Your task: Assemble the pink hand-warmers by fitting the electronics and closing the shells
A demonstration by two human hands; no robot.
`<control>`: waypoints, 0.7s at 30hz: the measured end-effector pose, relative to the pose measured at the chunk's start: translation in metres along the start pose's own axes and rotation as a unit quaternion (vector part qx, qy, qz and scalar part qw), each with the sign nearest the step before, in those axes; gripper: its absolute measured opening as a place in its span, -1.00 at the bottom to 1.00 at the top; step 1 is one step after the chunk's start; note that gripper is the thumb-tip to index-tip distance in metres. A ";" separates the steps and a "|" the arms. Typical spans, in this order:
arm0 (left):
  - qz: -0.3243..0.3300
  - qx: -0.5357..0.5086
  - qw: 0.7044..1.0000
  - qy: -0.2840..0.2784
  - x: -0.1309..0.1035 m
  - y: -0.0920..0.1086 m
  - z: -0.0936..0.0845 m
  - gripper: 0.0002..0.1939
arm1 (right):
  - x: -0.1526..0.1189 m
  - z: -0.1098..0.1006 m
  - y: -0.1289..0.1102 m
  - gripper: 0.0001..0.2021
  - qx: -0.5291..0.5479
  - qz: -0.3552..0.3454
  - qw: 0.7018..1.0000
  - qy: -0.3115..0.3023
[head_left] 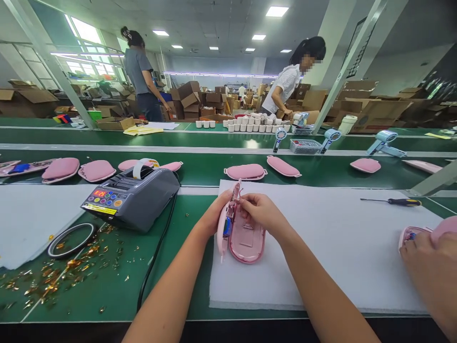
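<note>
From my remote seat, I take the flat pink shell as my landmark: it lies open side up on the white sheet, its long axis running away from me. The upright pink shell stands on edge just beside its left side, roughly parallel, with a blue part showing inside.

My left hand is nearer the upright shell, its fingers gripping that shell's far end. My right hand reaches over the landmark's far end from the right, fingertips drawn close together in the narrow space towards the upright shell; I cannot tell whether they pinch a thin part there. The upright shell's wall closes off that space on the left, so my right fingers' open side is the right.

Left of the landmark, across the green worktop, sit the tape dispenser, its black cable and a dark ring. Beyond it lie more pink covers. To its right are a screwdriver and, nearer me, a co-worker's hand, both well apart from my hands.
</note>
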State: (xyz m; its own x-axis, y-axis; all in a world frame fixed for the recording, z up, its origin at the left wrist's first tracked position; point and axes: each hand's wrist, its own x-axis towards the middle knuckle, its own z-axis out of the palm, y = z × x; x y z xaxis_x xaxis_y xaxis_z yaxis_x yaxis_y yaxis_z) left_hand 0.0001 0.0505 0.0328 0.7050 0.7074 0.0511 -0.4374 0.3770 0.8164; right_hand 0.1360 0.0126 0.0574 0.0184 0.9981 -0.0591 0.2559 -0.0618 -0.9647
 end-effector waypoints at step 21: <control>-0.051 0.061 0.997 0.010 -0.002 -0.005 0.009 -0.45 | 0.003 -0.005 0.000 -0.82 -0.016 0.029 0.999 -0.026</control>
State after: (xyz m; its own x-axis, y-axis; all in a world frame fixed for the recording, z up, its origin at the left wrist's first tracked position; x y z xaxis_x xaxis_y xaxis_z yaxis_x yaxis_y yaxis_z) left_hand 0.0056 0.0422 0.0337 0.7307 0.6812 -0.0454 -0.2920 0.3720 0.8811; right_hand 0.1408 0.0159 0.0583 -0.0168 0.9915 -0.1288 0.2871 -0.1186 -0.9505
